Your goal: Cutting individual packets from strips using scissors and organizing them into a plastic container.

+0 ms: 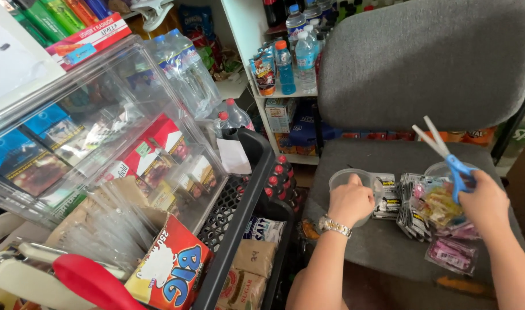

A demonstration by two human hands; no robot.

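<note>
Left hand hides cup front; right hand covers scissors handles.

A grey upholstered chair seat carried the things. A clear plastic tub stood on it towards the left. Beside that lay small dark sachets, then a heap of clear packets, with pink packets nearer the front edge.
</note>
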